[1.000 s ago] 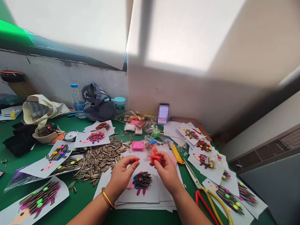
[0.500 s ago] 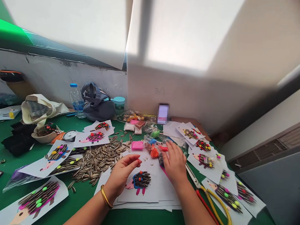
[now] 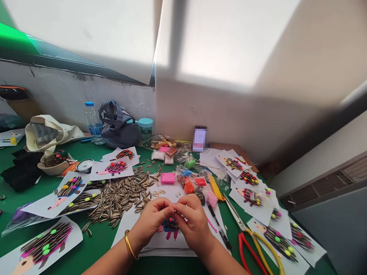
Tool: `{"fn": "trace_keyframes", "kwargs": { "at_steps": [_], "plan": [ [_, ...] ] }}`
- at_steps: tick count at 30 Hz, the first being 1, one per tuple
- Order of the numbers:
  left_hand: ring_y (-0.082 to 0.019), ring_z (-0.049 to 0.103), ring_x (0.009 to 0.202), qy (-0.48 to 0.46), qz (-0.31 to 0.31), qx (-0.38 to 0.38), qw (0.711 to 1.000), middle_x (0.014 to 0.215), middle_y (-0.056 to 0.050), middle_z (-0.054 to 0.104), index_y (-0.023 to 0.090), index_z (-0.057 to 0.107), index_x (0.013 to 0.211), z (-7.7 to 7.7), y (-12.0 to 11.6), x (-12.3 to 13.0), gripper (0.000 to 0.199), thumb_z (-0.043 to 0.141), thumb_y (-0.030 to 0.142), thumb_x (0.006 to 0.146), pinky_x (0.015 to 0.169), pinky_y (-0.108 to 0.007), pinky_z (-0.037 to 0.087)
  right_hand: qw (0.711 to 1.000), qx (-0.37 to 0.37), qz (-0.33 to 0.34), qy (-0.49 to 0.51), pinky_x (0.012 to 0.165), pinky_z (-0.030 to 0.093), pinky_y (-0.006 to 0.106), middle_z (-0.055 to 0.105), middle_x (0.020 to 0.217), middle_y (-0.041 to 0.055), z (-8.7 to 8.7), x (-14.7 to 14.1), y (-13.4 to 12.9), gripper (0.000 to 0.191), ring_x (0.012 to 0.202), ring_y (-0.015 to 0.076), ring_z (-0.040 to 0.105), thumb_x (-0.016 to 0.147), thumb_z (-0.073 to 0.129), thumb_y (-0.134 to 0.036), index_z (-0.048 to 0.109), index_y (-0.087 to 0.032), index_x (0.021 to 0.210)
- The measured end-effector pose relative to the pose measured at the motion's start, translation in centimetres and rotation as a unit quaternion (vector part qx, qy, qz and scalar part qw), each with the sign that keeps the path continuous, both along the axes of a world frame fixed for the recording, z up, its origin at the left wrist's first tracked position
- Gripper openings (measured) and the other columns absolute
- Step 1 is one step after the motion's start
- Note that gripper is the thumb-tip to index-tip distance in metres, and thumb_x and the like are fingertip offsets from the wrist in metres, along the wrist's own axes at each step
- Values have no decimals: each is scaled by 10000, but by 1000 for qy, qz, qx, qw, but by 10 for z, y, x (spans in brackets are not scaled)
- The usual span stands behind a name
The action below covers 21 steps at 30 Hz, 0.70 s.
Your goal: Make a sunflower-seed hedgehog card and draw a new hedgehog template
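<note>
— What's the room like from where you're standing?

— Tall pale panels (image 3: 219,54), patched with bright light, stand beyond the seed pile (image 3: 118,197). Under the seed pile runs a green tabletop (image 3: 173,269), crowded with things.

— Such as?

— White sheets (image 3: 122,232) are stacked at the seed pile's near right edge. A dark blue bag (image 3: 122,131) sits behind the seed pile, and big scissors (image 3: 243,228) with red and yellow handles lie well off to its right.

— And the hands?

— The left hand (image 3: 153,218), a gold bangle (image 3: 130,245) on its wrist, is nearer the seed pile; the right hand (image 3: 194,222) is farther from it. Their fingertips meet above the sheets.

— Is the grip grasping something?

— I can't tell. The curled fingers hide whatever might be between the tips.

— Where's the hedgehog picture (image 3: 168,226)?

— Right of the seed pile, on the sheets, directly below the grip. The right hand covers part of it. One small red ball (image 3: 171,220) shows on its seeded back, just under the fingertips.
</note>
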<state>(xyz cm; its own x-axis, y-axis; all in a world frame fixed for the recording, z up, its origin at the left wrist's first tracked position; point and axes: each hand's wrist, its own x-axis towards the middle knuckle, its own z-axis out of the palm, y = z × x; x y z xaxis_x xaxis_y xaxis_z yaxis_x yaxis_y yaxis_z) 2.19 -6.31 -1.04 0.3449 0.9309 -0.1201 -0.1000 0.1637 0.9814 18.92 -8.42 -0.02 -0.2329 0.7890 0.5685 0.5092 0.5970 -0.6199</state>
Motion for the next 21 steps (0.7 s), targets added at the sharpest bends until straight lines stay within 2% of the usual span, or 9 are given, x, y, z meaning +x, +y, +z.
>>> {"fn": "trace_keyframes", "kwargs": {
  "at_steps": [3,5,9,12,14,16,18,21],
  "plan": [
    [-130,477,599,16,-13,21,1000,621,4,540,149,668,712,6,-2,2,411,661,557,769,562,-237,398,999,-17,-6,35,780,454,373,606,882,48,0,3,1,141,859,208,552,916,582,-286,711,-270,968],
    [-140,500,630,13,-24,26,999,650,-11,575,148,689,733,10,-3,3,404,655,548,779,592,-246,418,999,-18,-10,46,782,460,375,600,891,55,0,5,1,160,872,215,552,924,564,-293,711,-269,980],
    [-153,528,656,11,5,38,999,665,-21,607,148,687,714,11,-4,3,372,670,514,778,636,-262,445,1000,-9,-4,25,836,461,399,610,984,70,3,4,-2,268,951,233,550,944,501,-255,675,-298,1143],
    [-149,511,627,23,49,50,997,634,-8,576,153,667,703,6,-3,1,400,640,542,793,611,-262,447,1000,1,24,10,933,435,444,601,1140,77,3,0,-6,363,1068,253,530,939,487,-248,592,-319,1279],
    [-147,508,623,28,57,55,996,632,-4,567,157,668,713,5,-3,1,409,626,554,799,603,-260,450,999,-14,46,24,988,412,466,570,1233,81,2,-3,-8,394,1143,264,505,942,485,-285,549,-326,1328],
    [-156,534,662,19,40,59,997,675,-15,598,158,686,743,6,-3,1,381,650,535,788,631,-264,462,995,-52,55,67,1004,416,455,559,1249,80,0,-4,-7,350,1166,260,502,943,504,-341,588,-328,1283],
    [-163,558,702,2,16,48,999,741,-28,638,161,707,800,9,-4,3,343,691,502,766,657,-268,470,985,-98,56,127,993,439,421,574,1201,72,-2,-3,-4,265,1140,245,528,923,558,-387,667,-322,1155],
    [-147,546,662,-9,0,24,1000,735,-25,638,158,712,807,11,-6,6,345,708,498,750,627,-256,460,973,-131,66,179,983,454,387,598,1120,60,-3,0,0,195,1088,225,564,881,631,-417,712,-300,1014]
  ]
}}
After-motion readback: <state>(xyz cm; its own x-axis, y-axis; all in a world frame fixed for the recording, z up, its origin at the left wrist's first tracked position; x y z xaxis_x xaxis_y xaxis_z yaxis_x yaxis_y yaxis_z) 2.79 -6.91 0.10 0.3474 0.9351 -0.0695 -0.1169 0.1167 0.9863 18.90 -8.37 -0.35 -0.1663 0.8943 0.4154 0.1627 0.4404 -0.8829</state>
